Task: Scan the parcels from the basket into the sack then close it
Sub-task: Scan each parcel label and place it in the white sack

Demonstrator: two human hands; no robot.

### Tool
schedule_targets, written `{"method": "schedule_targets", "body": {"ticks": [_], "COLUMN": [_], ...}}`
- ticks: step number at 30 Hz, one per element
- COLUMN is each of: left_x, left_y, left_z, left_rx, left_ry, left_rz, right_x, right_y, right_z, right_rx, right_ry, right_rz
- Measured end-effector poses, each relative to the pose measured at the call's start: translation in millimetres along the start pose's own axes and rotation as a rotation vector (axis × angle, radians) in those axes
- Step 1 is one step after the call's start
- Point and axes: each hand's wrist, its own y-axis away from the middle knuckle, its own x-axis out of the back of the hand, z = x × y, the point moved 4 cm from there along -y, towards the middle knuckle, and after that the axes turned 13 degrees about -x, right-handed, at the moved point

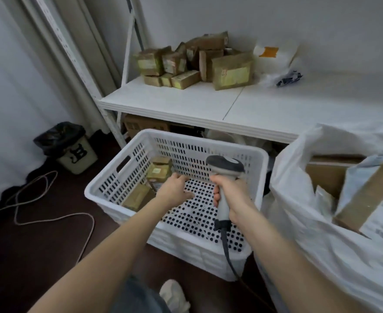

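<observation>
White plastic makes up most of the scene: a perforated basket (109, 185) sits in the middle of the frame on a dark floor, and an open sack (298, 213) stands touching it at the right edge.

Judging by how things lie, the task is well along. The sack holds a large taped box (373, 199) and other packets. Most of the basket's dotted bottom is bare, and only a few brown parcels (160, 170) are left, crowded into its left corner. Those look to need scanning and dropping in, and the sack's mouth is not yet closed.

The left hand (174, 188) reaches down into the basket, right at those parcels. Its fingers bend away behind the knuckles, so I cannot tell whether they have hold of one. The right hand (227, 195) has its fingers wrapped round the handle of a grey scanner (225, 164), held upright over the basket with its cord (228, 251) trailing down toward the lower frame.

In the upper middle, a white shelf (163, 105) carries a heap of brown packages (192, 62) and a crumpled poly bag (278, 62). A lined bin (70, 150) stands at the left, with a loose cable (50, 199) looped on the floor below it. The likeliest nuisance is the scanner's cord, which crosses the basket's near rim.
</observation>
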Motion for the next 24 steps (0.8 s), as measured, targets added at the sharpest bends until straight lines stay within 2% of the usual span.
{"method": "schedule_targets", "body": {"ticks": [4, 10, 20, 24], "left_x": [-19.8, -62.1, -106.7, -125.0], "left_y": [-31.1, -97.2, -197.3, -208.0], "left_z": [-60.3, -124.6, -224.4, -260.3], "left_rx": [0.162, 0.289, 0.544, 0.635], "left_ry": [0.082, 0.129, 0.059, 0.147], "left_rz": [-0.039, -0.074, 0.062, 0.089], "right_x": [-24.2, -28.7, -26.7, -27.0], "right_y": [-59.1, -135.8, -228.7, -243.8], "right_z": [10.6, 28.8, 50.5, 62.5], "right_rx": [-0.092, -0.199, -0.285, -0.323], "right_ry": [0.034, 0.022, -0.015, -0.042], "right_rz": [-0.008, 0.010, 0.053, 0.024]}}
